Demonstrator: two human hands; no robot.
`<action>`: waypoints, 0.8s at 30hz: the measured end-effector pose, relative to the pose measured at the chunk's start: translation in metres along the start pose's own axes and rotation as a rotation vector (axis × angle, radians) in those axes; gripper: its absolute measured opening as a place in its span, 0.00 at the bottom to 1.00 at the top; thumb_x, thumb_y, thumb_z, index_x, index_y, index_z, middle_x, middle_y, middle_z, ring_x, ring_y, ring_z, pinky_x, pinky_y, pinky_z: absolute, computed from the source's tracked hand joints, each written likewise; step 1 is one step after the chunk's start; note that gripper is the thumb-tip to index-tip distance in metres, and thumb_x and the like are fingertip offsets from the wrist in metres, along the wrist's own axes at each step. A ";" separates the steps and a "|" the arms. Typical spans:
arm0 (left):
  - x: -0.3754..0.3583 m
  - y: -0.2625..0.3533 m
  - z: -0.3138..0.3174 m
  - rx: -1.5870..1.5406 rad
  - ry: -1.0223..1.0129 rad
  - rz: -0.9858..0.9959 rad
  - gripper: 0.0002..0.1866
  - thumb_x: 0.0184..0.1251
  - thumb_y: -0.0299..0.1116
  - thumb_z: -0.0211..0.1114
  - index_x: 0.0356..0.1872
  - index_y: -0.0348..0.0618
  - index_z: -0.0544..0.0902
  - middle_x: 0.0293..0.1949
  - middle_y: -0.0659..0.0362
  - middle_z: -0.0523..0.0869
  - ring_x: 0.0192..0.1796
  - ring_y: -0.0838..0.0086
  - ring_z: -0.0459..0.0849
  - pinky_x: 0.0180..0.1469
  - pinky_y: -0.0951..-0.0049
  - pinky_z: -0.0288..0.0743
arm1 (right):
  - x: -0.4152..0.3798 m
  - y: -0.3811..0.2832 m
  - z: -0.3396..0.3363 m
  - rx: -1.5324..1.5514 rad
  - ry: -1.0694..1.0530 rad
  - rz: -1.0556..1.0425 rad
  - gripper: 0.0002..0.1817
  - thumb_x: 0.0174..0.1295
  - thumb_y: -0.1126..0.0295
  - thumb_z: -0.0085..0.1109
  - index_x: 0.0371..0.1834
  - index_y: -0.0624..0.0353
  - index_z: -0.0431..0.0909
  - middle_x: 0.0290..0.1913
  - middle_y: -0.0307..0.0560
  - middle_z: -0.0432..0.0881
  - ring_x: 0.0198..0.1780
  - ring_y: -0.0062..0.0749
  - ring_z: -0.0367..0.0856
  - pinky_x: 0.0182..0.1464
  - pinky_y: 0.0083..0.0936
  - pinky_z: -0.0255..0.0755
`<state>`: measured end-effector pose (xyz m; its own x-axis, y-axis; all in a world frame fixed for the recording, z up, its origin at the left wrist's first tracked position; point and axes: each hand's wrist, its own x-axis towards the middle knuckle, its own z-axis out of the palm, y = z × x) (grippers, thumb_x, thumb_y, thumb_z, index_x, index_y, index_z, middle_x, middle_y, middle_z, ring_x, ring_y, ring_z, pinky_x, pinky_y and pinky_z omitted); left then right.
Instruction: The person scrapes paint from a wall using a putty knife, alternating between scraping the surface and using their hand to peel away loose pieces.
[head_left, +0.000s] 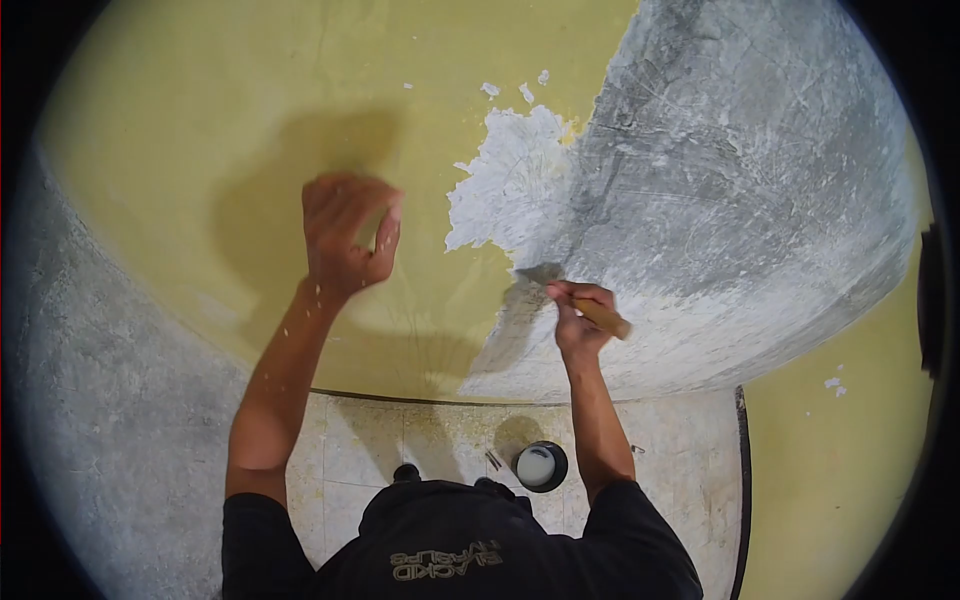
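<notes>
My right hand (583, 312) grips the wooden handle of a scraper (540, 273). Its flat blade meets the wall at the edge where yellow paint (400, 300) gives way to bare grey plaster (700, 200). Raised in front of the yellow paint is my left hand (350, 230), fingers bent and thumb apart, with nothing in it. White flecks dot the left hand and forearm. A ragged whitish patch (515, 180) lies above the blade, between the paint and the plaster.
On the tiled floor (360, 440) below stands a dark bucket (541, 466) holding whitish liquid, with small thin items beside it. A dark strip runs along the wall's foot. Grey wall surface is at the far left, yellow wall at the lower right.
</notes>
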<state>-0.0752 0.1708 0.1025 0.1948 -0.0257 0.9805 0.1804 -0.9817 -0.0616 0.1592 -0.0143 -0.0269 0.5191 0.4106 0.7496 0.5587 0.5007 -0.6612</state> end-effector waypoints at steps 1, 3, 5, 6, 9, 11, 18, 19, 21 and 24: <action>0.010 -0.007 0.009 0.002 -0.001 -0.007 0.10 0.49 0.23 0.65 0.34 0.45 0.83 0.34 0.59 0.85 0.38 0.63 0.80 0.46 0.63 0.67 | 0.003 0.000 0.000 0.039 0.069 -0.056 0.19 0.50 0.90 0.67 0.35 0.60 0.67 0.33 0.50 0.82 0.38 0.35 0.85 0.47 0.34 0.81; 0.020 -0.015 0.027 -0.024 0.078 0.003 0.10 0.49 0.28 0.67 0.36 0.48 0.84 0.34 0.62 0.84 0.41 0.66 0.76 0.47 0.65 0.64 | 0.002 0.002 -0.001 0.077 0.137 -0.097 0.20 0.50 0.90 0.66 0.36 0.60 0.66 0.33 0.51 0.82 0.38 0.36 0.85 0.46 0.35 0.82; 0.015 -0.014 0.039 0.099 0.100 0.054 0.11 0.51 0.30 0.67 0.38 0.46 0.84 0.35 0.60 0.83 0.42 0.64 0.73 0.48 0.66 0.63 | 0.002 0.006 -0.004 0.035 0.040 -0.100 0.20 0.51 0.91 0.65 0.37 0.60 0.65 0.33 0.53 0.82 0.38 0.38 0.86 0.45 0.36 0.82; 0.012 -0.015 0.044 0.215 0.123 0.119 0.12 0.53 0.33 0.67 0.40 0.44 0.83 0.36 0.57 0.82 0.43 0.62 0.71 0.48 0.66 0.63 | 0.007 -0.001 -0.008 -0.080 0.065 -0.150 0.20 0.51 0.91 0.64 0.37 0.60 0.65 0.32 0.54 0.82 0.38 0.39 0.86 0.46 0.36 0.82; 0.005 -0.025 0.047 0.206 0.129 0.106 0.14 0.54 0.37 0.66 0.41 0.45 0.83 0.37 0.57 0.80 0.45 0.63 0.68 0.49 0.66 0.61 | 0.010 0.005 -0.007 0.059 0.104 -0.160 0.19 0.52 0.89 0.65 0.38 0.61 0.66 0.32 0.53 0.82 0.37 0.39 0.86 0.44 0.36 0.82; 0.003 -0.024 0.049 0.191 0.142 0.095 0.13 0.53 0.37 0.66 0.40 0.47 0.83 0.36 0.59 0.81 0.44 0.64 0.68 0.49 0.66 0.60 | -0.014 0.020 -0.006 -0.322 -0.182 -0.062 0.18 0.53 0.89 0.64 0.38 0.61 0.65 0.30 0.52 0.82 0.36 0.40 0.86 0.44 0.36 0.82; 0.003 -0.028 0.049 0.180 0.152 0.148 0.17 0.56 0.36 0.63 0.46 0.41 0.76 0.38 0.53 0.81 0.44 0.62 0.68 0.48 0.65 0.61 | -0.008 0.015 0.005 -0.090 -0.050 -0.254 0.21 0.52 0.91 0.62 0.38 0.58 0.62 0.30 0.55 0.81 0.34 0.40 0.86 0.42 0.40 0.83; 0.003 -0.028 0.049 0.190 0.150 0.145 0.17 0.56 0.36 0.63 0.46 0.41 0.76 0.38 0.53 0.81 0.44 0.62 0.68 0.48 0.65 0.61 | -0.003 0.010 0.002 -0.167 -0.123 -0.278 0.21 0.53 0.91 0.62 0.38 0.58 0.62 0.30 0.55 0.81 0.34 0.40 0.86 0.42 0.40 0.83; 0.002 -0.029 0.050 0.175 0.144 0.152 0.18 0.56 0.36 0.64 0.46 0.41 0.76 0.38 0.53 0.81 0.44 0.63 0.67 0.48 0.65 0.60 | 0.008 0.000 -0.001 -0.078 0.062 -0.329 0.19 0.52 0.89 0.64 0.37 0.59 0.64 0.30 0.54 0.81 0.34 0.39 0.86 0.42 0.38 0.83; 0.002 -0.030 0.053 0.167 0.193 0.135 0.18 0.54 0.38 0.65 0.46 0.46 0.78 0.36 0.60 0.82 0.42 0.66 0.70 0.49 0.66 0.56 | -0.004 0.002 0.002 -0.078 -0.028 -0.184 0.19 0.52 0.90 0.64 0.37 0.60 0.64 0.30 0.54 0.81 0.35 0.38 0.86 0.42 0.38 0.83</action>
<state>-0.0290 0.2102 0.0961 0.0433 -0.2052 0.9778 0.3251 -0.9225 -0.2080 0.1563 -0.0135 -0.0312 0.3861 0.3388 0.8580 0.6914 0.5094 -0.5123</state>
